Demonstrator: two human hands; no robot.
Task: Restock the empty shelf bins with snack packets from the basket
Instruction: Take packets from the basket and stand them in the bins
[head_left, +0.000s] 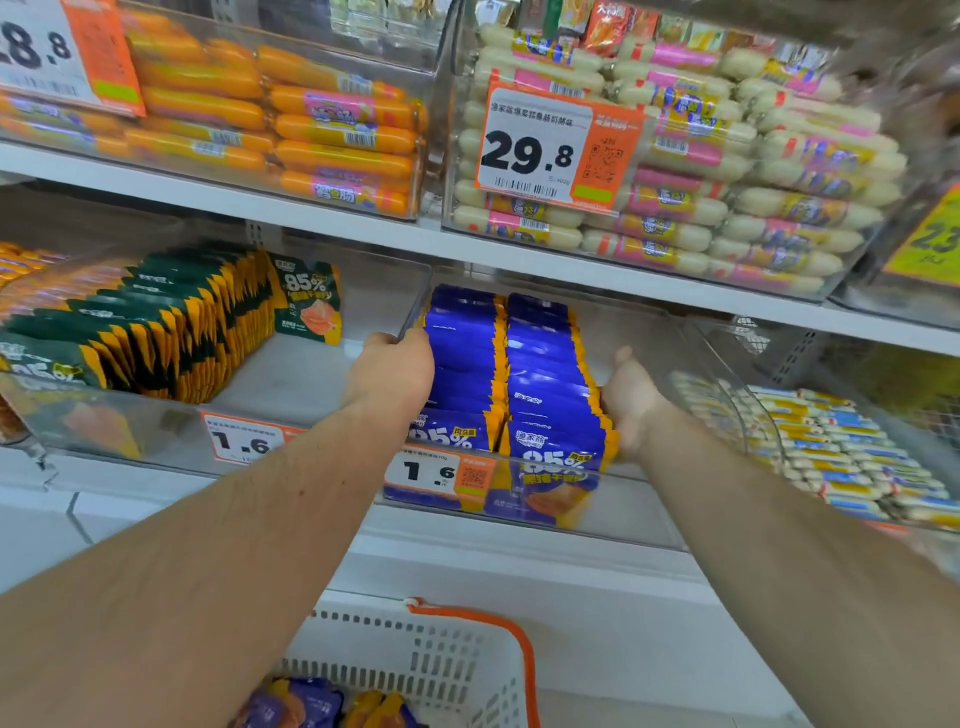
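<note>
Head view: my left hand (390, 370) curls against the left side of the blue packets (511, 374) in the clear bin (670, 338); my right hand (629, 402), fingers straight, presses their right side. I judge I'm squaring two rows already loaded. Next comes reaching down to the basket (452, 670), where a few packets remain. Green packets (156, 322) sit left, sausage sticks (831, 457) right; the shelf (571, 262) above crowds my reach.

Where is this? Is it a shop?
Most likely a shop's snack aisle. Price tags such as the 29.8 tag hang on clear shelf bins, blue snack packets fill one, and a white basket waits below.
</note>
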